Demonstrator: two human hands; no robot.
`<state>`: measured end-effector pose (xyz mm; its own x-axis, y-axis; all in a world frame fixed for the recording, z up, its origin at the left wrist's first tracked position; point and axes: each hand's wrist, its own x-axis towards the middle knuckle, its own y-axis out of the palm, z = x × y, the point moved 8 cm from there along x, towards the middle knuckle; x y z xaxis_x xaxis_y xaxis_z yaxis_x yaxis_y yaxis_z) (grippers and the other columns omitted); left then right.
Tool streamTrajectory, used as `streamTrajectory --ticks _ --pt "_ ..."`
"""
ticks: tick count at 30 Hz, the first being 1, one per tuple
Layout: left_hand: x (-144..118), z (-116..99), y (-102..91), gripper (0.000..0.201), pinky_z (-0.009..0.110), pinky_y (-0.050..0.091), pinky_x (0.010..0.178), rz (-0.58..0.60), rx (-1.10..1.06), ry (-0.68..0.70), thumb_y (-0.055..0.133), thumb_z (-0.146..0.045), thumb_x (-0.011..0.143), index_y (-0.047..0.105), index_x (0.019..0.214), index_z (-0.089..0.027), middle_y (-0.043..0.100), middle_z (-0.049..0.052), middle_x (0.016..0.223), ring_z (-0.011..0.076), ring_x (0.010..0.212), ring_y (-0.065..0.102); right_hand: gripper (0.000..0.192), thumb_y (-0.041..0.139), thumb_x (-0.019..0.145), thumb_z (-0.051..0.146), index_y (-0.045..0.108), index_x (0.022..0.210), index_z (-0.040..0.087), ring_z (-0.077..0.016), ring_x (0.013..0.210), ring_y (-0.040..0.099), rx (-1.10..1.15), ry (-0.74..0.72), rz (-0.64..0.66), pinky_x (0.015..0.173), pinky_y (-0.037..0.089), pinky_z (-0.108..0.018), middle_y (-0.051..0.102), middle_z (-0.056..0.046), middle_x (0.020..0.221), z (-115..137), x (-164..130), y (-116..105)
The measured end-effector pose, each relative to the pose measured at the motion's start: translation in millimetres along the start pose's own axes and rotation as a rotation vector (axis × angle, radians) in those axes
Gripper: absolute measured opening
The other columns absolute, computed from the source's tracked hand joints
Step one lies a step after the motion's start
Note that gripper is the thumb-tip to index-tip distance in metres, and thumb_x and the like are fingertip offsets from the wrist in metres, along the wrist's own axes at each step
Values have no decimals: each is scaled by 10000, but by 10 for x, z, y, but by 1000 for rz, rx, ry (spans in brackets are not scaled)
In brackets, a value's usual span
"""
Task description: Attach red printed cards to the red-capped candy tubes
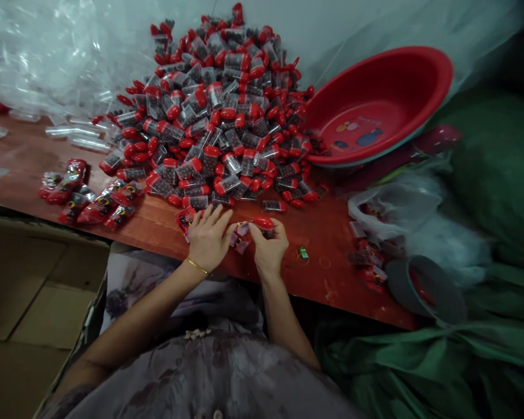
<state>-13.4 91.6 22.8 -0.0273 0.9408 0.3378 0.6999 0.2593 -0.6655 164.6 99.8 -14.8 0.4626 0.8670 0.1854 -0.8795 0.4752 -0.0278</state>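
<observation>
Red-capped vial (263, 224) sits pinched in the right hand (268, 247) at the worktop's (166, 224) near edge, while the left hand (208, 235), fingers loosely curled, holds a small packet (241, 235) against it. The step looks like bagging the vial; sliding it in calls for the packet mouth held open. The vial heap (218, 110) crowds the back, leaving only a narrow strip along the near edge.

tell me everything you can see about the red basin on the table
The red basin is a wide, round, shallow tub that looks like glossy plastic, with a thick rolled rim and a paler underside edge. It sits tilted, its open side tipped toward the camera, at the far right of the wooden table. Inside it looks empty, with small coloured cartoon prints on the bottom. Its left rim meets the pile of red-capped clear tubes; crumpled clear plastic lies behind it. Neither hand touches it.
</observation>
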Motion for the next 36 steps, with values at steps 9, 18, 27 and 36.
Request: streamTrajectory --ticks 9,18,27,36 --pt "-103 167 512 436 224 373 474 375 -1013 -682 686 -579 603 627 582 -148 629 37 561 132 515 562 268 743 630 286 520 761 214 -103 624 544 93 -41 -28 667 479 -251 576 53 692 -7 -112 -44" --pt "-43 171 320 326 204 294 460 63 -882 -455 718 -410 636 596 494 -143 495 -38 456 63 464 385 253 752 606 261 592 789 188 -109 654 592 310 225 62 686 507 -284 643 41 734 -206 -234 32" --pt "-85 327 661 357 227 379 510 168 -843 -547 693 -479 631 657 601 -124 613 6 551 101 503 490 275 754 585 264 609 793 161 -99 648 569 88 85 -91 665 484 -243 633 33 720 -199 -51 -89" --pt "178 110 512 603 329 453 740 311 146 -182 495 -318 832 365 1357 -53 670 181 1017 260 892 640 331 740 582 331 586 812 150 -82 468 528 -7 133 -125 494 464 -220 619 36 650 -312 106 -155"
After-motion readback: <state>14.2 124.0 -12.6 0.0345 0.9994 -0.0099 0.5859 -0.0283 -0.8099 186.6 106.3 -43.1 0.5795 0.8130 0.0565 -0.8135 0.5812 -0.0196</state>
